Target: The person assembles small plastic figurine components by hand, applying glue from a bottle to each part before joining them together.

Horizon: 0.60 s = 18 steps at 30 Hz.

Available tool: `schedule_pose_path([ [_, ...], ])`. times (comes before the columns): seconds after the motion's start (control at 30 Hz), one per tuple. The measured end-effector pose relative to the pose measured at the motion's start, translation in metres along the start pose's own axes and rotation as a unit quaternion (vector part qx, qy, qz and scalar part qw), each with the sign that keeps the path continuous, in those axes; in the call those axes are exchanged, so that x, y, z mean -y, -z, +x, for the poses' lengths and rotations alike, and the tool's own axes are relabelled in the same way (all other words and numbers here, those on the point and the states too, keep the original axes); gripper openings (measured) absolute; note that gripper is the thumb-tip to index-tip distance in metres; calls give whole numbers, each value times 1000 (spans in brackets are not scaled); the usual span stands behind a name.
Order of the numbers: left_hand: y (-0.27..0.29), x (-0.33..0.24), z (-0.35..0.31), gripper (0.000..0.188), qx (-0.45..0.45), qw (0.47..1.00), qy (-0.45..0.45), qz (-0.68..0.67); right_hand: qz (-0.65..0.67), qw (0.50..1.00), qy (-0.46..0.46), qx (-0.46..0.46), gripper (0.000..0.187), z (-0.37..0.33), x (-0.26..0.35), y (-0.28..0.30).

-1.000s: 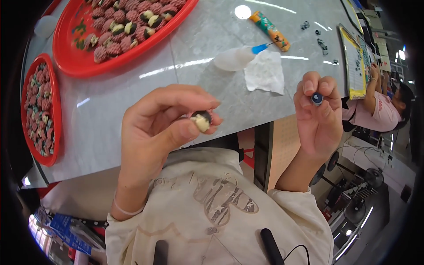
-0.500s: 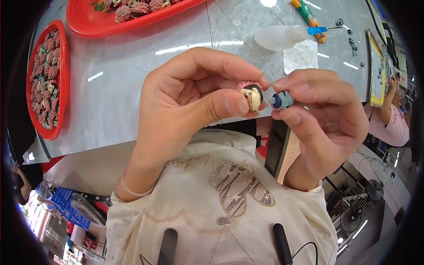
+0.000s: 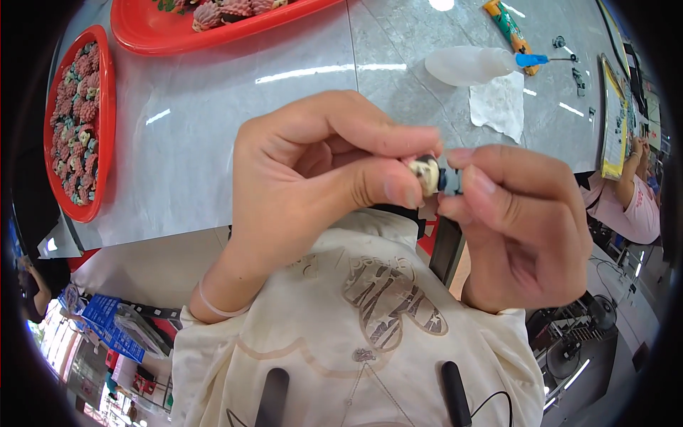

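Note:
Above the front of my shirt, my left hand pinches a small figurine head with a cream face and dark and pink parts. The thumb and forefinger close on it from either side. My right hand grips a small blue-grey figurine body between thumb and fingers. The body's dark blue end meets the underside of the head; whether a peg sits inside it is hidden. Fingertips cover part of both pieces.
Red trays hold many pink-haired heads: an oval one at left, a larger one at the back. Back right are a white squeeze bottle with blue needle tip, white paper, an orange-green tube and small dark parts.
The gap between the head and the body has closed; they now touch. Both hands have come slightly lower, and the head has turned in my left fingers.

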State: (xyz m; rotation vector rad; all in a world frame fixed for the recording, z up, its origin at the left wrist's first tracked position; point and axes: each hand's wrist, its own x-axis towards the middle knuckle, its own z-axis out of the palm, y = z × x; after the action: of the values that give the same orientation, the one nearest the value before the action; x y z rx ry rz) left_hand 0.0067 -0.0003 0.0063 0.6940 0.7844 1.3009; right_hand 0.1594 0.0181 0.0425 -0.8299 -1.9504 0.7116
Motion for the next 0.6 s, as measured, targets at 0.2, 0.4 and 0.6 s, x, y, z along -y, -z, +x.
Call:
schedule_pose_path([
  [0.2,7,3,1,24,21,996,-70,42,-39,999,-8,-17,13,2,2,-8],
  [0.4,-2,-11,-1,24,39,994,51,-90,-88,994,59,1,17,2,-1,-8],
  [0.6,57,-83,-18,26,-153,880,-245,376,-100,994,33,-36,22,-12,-11,9],
])
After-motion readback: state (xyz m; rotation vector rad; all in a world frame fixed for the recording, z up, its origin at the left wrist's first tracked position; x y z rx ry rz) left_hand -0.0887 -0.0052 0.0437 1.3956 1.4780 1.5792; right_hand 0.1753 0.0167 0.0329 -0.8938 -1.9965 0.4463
